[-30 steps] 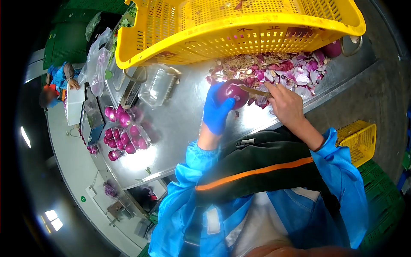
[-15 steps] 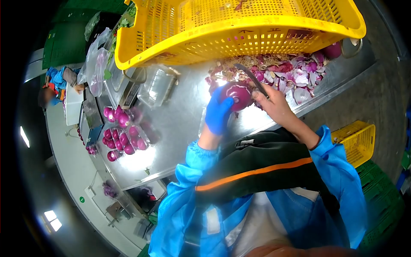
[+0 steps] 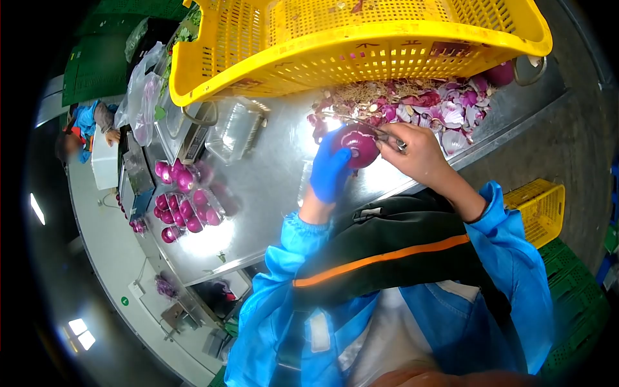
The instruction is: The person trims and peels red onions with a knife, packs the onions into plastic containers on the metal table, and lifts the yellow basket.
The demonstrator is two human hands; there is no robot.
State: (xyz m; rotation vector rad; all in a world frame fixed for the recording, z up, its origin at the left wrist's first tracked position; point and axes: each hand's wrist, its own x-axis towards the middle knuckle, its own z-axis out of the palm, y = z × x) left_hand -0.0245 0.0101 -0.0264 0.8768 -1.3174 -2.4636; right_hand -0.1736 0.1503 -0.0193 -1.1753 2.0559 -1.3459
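Note:
A blue glove covers my left hand [image 3: 329, 169], whose fingers are wrapped round a red onion [image 3: 358, 146]. Bare and bent at the fingers, my right hand [image 3: 416, 153] grips a knife [image 3: 382, 133] at the onion's right side. Part of the blade is hidden behind the onion and fingers. Just beyond both hands, a heap of onion skins [image 3: 445, 111] with dry root bits covers the metal table [image 3: 271, 174].
A large yellow crate [image 3: 361, 42] stands at the table's far side. Packed red onions [image 3: 187, 209] and a clear plastic tray [image 3: 235, 132] are on the left. Another yellow crate [image 3: 538, 209] is at the right. A person's hand [image 3: 112, 137] shows at far left.
My right hand has turned and brought the knife lower against the onion, with the blade no longer sticking up. The left hand keeps its hold with little movement.

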